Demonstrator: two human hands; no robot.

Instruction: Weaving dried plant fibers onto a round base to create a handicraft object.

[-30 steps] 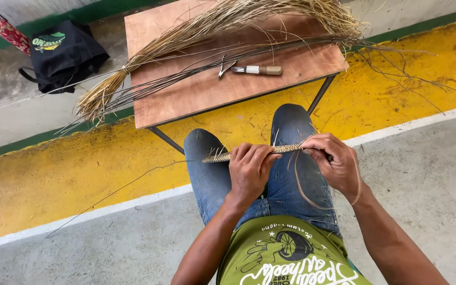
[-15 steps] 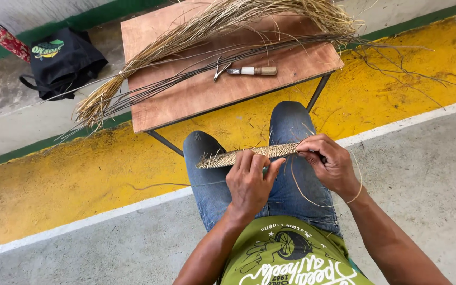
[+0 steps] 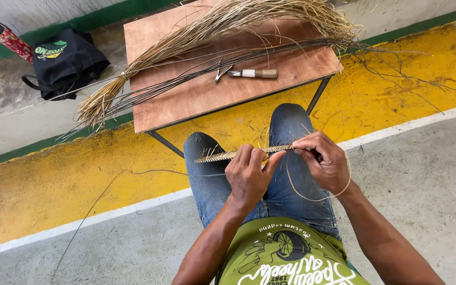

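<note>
Now my left hand (image 3: pixel 248 174) pinches the narrow woven band of pale straw (image 3: pixel 238 154) across my knees, and my right hand (image 3: pixel 323 161) is closed on its end at 3 o'clock, where a loose pale fibre strand (image 3: pixel 312 198) loops down. Compared with a moment ago, the band lies a little lower over my blue-jeaned lap (image 3: pixel 291 132) and both hands have barely shifted along it. At 12 o'clock the brown wooden worktop (image 3: pixel 196 97) still carries the bundle of dry straw and dark reeds (image 3: pixel 207 37) and the wooden-handled knife (image 3: pixel 252 73).
</note>
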